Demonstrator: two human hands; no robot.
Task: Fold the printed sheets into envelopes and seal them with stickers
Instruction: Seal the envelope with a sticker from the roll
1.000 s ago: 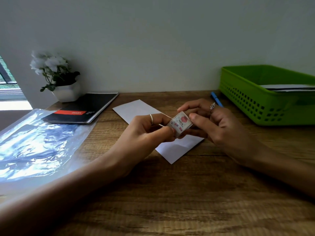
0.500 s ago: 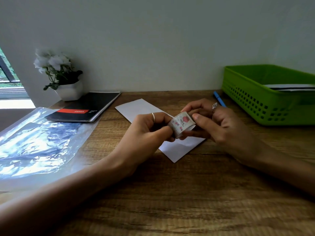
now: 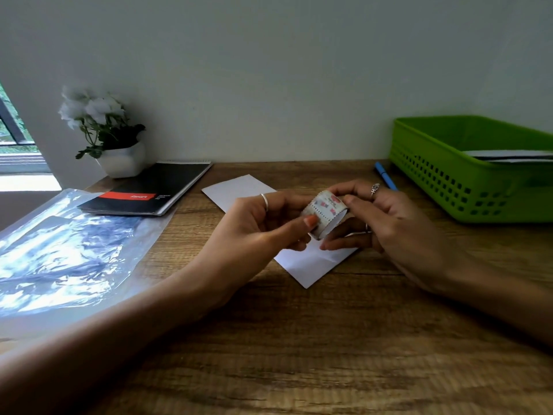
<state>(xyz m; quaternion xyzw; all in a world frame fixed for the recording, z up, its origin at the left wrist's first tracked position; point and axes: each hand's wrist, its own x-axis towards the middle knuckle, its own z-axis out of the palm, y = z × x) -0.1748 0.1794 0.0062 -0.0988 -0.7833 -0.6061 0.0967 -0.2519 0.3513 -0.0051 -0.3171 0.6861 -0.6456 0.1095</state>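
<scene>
Right now my left hand (image 3: 254,232) and right hand (image 3: 386,217) both pinch the sticker roll (image 3: 324,211) just above the folded envelope (image 3: 311,262) on the surface (image 3: 329,339) — folding looks done, sealing isn't; more papers wait in the green basket (image 3: 466,187)

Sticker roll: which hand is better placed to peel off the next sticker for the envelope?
Left, probably. The left hand has its thumb tip pressed against the sticker roll's outer printed band, where a sticker would lift. The right hand grips the roll from the far side, steadying it above the white folded envelope.
</scene>
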